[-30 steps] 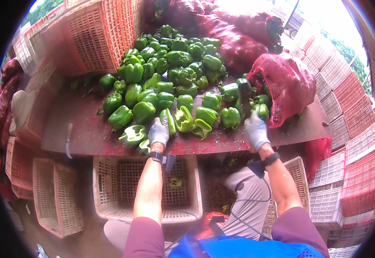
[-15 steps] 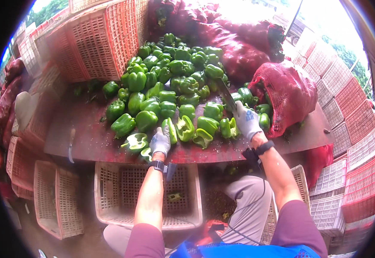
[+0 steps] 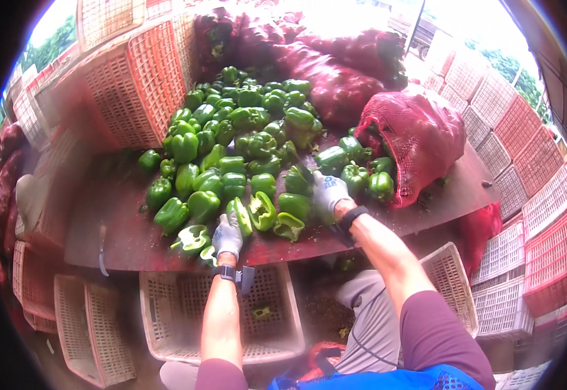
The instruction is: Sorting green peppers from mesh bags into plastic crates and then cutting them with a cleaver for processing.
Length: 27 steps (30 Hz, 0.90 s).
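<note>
Green bell peppers (image 3: pixel 249 120) are heaped over the dark red table. My left hand (image 3: pixel 228 235), in a white glove, is at the near edge of the heap, its fingers closed on an upright cut bell pepper half (image 3: pixel 239 218). Beside that lie other cut pieces, among them an open half (image 3: pixel 262 211) and a pale-fleshed one (image 3: pixel 194 239). My right hand (image 3: pixel 330 193), also gloved, is closed around a knife among the peppers to the right. Only a dark bit of the blade (image 3: pixel 305 171) shows; the handle is hidden in my fist.
An open red mesh sack (image 3: pixel 416 143) of peppers slumps on the table's right. Another knife (image 3: pixel 103 252) lies at the left edge. Below the table stands a plastic crate (image 3: pixel 218 351) with a scrap inside. Stacked crates (image 3: pixel 143 81) rise at back left and along the right.
My right hand has moved left with the knife, over to the cut pieces. My left hand stays at the same pepper half. The whole view has shifted slightly.
</note>
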Available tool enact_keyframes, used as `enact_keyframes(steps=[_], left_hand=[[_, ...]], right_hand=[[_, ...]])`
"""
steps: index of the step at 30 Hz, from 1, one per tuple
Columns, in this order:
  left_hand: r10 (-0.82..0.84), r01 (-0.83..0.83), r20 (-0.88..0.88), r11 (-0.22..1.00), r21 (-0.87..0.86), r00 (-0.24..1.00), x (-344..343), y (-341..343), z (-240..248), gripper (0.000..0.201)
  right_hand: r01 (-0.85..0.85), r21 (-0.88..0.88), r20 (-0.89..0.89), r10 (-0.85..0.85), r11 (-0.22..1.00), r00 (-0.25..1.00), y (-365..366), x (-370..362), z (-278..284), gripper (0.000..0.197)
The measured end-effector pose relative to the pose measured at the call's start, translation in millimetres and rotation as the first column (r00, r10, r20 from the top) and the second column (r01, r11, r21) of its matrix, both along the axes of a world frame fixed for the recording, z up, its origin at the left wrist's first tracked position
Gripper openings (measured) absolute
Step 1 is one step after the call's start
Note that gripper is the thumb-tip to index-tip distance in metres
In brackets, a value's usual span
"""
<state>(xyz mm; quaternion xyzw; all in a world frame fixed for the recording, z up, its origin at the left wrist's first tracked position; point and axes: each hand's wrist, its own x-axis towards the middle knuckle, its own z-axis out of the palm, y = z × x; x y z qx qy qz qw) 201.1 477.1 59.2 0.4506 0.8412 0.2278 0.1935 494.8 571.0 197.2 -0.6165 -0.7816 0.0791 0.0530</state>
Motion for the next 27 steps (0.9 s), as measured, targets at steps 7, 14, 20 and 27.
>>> enact_keyframes(steps=[7,14,20,27], left_hand=[[-0.004,0.005,-0.030,1.000,0.024,1.000,-12.0,-2.7,-7.1,0.062],[-0.028,0.028,0.000,0.999,0.046,1.000,4.1,6.5,-6.7,0.063],[-0.039,0.039,-0.001,0.998,0.057,0.999,-11.7,7.0,-18.4,0.063],[-0.027,0.027,0.008,0.995,0.096,1.000,-16.5,7.2,-23.8,0.063]], right_hand=[[0.449,0.369,-0.464,-0.257,0.814,0.847,-28.4,62.6,28.5,0.032],[0.347,-0.132,0.087,-0.338,0.928,0.937,22.7,137.2,-41.6,0.043],[0.388,-0.134,0.032,-0.387,0.912,0.921,10.5,122.3,-28.8,0.043],[0.574,0.271,-0.348,-0.477,0.773,0.807,-37.4,175.8,42.7,0.037]])
